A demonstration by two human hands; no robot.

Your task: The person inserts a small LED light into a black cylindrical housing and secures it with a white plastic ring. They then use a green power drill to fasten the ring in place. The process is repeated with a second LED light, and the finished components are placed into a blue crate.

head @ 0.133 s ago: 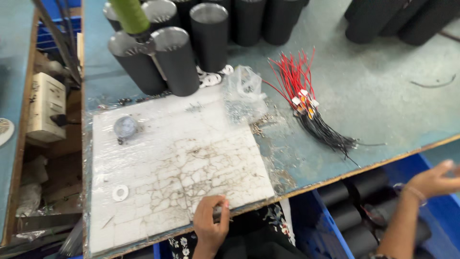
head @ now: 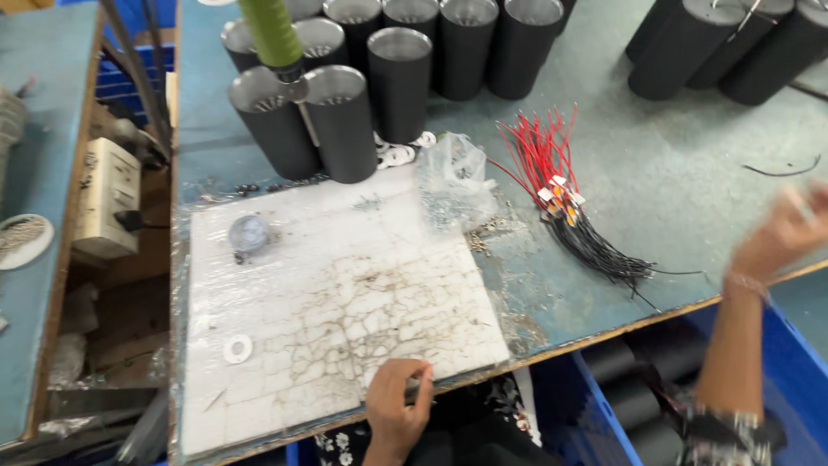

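My left hand (head: 395, 406) rests at the near edge of a cracked, stained white mat (head: 336, 293), its fingers closed around a small dark object that I cannot make out. My right hand (head: 789, 229) is raised and blurred over the table's right edge, fingers loosely apart, with nothing visible in it. A bundle of red and black wires (head: 561, 190) lies on the table between the two hands. On the mat sit a small round grey part (head: 249, 233) and a white ring (head: 238, 349).
Several black cylinders with metal tops (head: 401, 78) stand at the back, more lie at the far right (head: 733, 47). A green-handled tool (head: 269, 34) hangs over them. A clear plastic bag (head: 457, 168) and white washers (head: 398, 154) lie near them. Blue bins (head: 595, 414) with cylinders sit below.
My right hand has risen from below the table edge to above it. My left hand stays at the mat's near edge.
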